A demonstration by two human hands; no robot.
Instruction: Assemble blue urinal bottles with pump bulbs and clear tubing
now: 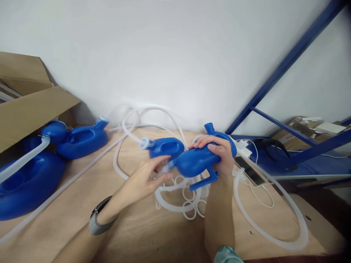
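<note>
In the middle of the head view, my right hand (219, 148) is wrapped over a rounded blue plastic urinal funnel (192, 164), tilted with its narrow spout toward the left. A blue bracket-like handle (205, 179) sticks out below it. My left hand (145, 177) pinches the translucent tube (165, 169) at the spout; the exact joint is partly hidden by my fingers. Just behind lies a blue urinal bottle (171, 146) with a whitish cap. Another blue part with an open neck (209, 128) shows behind my right hand, partly covered.
Several clear rings (189, 210) and coiled tubing (175, 207) lie on the wooden table (131, 233). Blue bottles (85, 142) and a cardboard box (35, 113) stand left. A phone (249, 171) with white cables and a tube loop (298, 233) are right, before a blue metal frame (285, 65).
</note>
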